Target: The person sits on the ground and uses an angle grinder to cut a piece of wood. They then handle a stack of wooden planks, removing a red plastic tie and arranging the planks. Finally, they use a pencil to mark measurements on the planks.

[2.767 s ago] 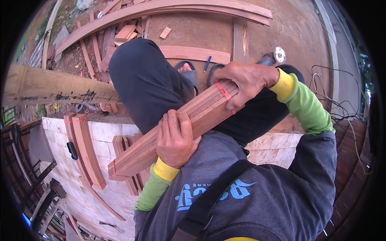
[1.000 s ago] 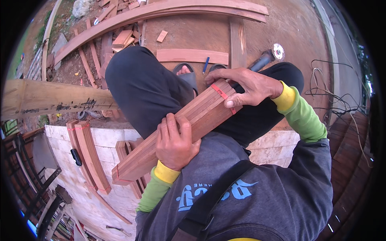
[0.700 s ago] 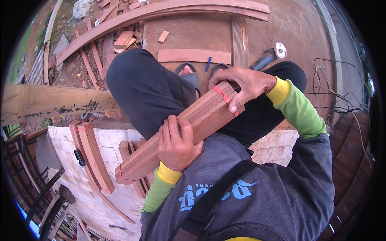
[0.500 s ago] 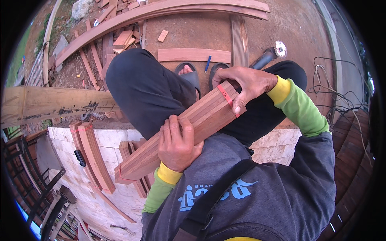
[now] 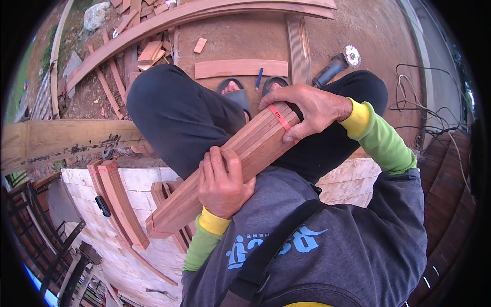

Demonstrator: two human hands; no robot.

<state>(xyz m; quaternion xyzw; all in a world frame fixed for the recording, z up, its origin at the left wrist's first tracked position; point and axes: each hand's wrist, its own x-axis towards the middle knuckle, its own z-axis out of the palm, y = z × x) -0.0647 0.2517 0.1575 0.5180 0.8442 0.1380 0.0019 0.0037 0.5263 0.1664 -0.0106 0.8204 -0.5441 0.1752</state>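
Observation:
A bundle of reddish-brown wooden slats lies slantwise across my lap, its far end up to the right. A red band circles the far end; a thin red tie goes round the near-left end. My left hand is closed over the bundle's middle, fingers on top. At the far end my right hand grips it, with the thumb beside the red band and the fingers around the end. Part of the end face is hidden by that hand.
Two banded slat bundles and more slats lie on the pale tiled ledge, with a small black object. Ahead are a curved board, a blue pencil-like stick, and a power tool with a round saw blade. Cables lie right.
My right hand and the bundle's far end have shifted slightly left with the view. Both hands keep their hold, and the red band stays around the slats.

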